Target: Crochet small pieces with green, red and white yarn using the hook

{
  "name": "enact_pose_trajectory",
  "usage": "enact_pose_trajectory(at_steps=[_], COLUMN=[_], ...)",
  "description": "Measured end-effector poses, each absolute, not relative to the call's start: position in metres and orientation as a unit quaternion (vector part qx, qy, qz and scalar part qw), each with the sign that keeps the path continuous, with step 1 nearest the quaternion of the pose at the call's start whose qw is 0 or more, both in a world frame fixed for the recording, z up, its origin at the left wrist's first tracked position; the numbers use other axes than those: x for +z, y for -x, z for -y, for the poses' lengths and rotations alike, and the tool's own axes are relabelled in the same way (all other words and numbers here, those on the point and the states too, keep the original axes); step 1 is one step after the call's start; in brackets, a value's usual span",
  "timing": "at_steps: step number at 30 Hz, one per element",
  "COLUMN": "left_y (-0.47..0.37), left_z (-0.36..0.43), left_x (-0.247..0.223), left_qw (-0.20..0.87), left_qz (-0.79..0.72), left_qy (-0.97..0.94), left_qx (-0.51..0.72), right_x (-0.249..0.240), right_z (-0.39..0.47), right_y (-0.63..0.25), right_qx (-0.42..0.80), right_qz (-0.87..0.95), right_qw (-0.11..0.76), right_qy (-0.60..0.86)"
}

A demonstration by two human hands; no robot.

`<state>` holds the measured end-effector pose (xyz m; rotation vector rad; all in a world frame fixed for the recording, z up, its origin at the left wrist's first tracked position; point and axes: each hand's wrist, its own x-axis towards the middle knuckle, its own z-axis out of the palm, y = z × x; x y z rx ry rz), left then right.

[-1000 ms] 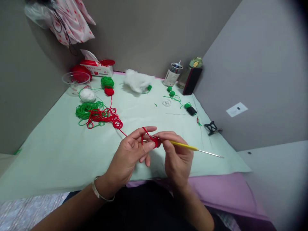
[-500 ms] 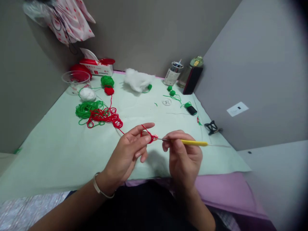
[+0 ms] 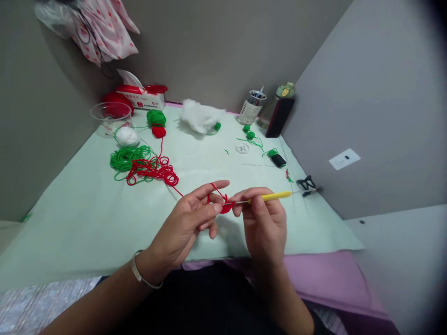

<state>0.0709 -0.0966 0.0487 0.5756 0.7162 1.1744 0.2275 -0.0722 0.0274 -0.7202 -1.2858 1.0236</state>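
I have one small red crocheted piece [image 3: 227, 208] above the pale tablecloth [image 3: 87, 223], near its front edge, pinched by the left hand [image 3: 185, 218]. The right hand [image 3: 264, 223] pinches one yellow-handled hook [image 3: 275, 196]. I've room leftward, below one red yarn tangle [image 3: 153, 171]. Beyond: one white stuffing clump [image 3: 200, 116], two green balls [image 3: 250, 135] near one canister [image 3: 250, 109].

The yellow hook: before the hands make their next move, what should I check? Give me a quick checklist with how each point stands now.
1. Hook gripped by the right hand: ok.
2. Red piece pinched in the left hand: ok.
3. Yarn passing over the left index finger: ok.
4. Red heap clear of the green heap: not ok, they overlap.
5. Loops seated properly on the hook's tip: cannot tell, too small.
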Motion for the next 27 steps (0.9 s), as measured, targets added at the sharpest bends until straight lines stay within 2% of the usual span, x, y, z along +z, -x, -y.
enact_pose_trajectory(at_steps=[3, 8, 10, 12, 14, 16, 20, 27], left_y=[-0.070, -0.074, -0.076, -0.076, -0.075, -0.072, -0.071, -0.080], left_z=[0.097, 0.100, 0.100, 0.100, 0.098, 0.096, 0.097, 0.099], left_x=[0.049, 0.044, 0.042, 0.041, 0.041, 0.043, 0.046, 0.041], left_qw=[0.721, 0.654, 0.661, 0.700, 0.743, 0.760, 0.729, 0.686], left_qz=[-0.332, -0.370, -0.366, -0.353, -0.335, -0.324, -0.327, -0.343], left_qy=[-0.268, -0.303, -0.295, -0.258, -0.210, -0.186, -0.232, -0.295], left_qx=[0.546, 0.587, 0.586, 0.565, 0.540, 0.532, 0.554, 0.570], right_x=[0.029, 0.020, 0.013, 0.010, 0.011, 0.015, 0.024, 0.024], right_z=[0.078, 0.087, 0.087, 0.086, 0.085, 0.083, 0.079, 0.080], right_y=[-0.230, -0.229, -0.227, -0.225, -0.224, -0.224, -0.225, -0.221], right_qx=[0.406, 0.131, 0.036, -0.005, 0.038, 0.135, 0.291, 0.310], right_qz=[0.597, 0.766, 0.789, 0.777, 0.749, 0.705, 0.639, 0.638], right_qw=[0.608, 0.552, 0.534, 0.546, 0.576, 0.613, 0.639, 0.626], right_qy=[0.329, 0.302, 0.301, 0.312, 0.325, 0.331, 0.313, 0.323])
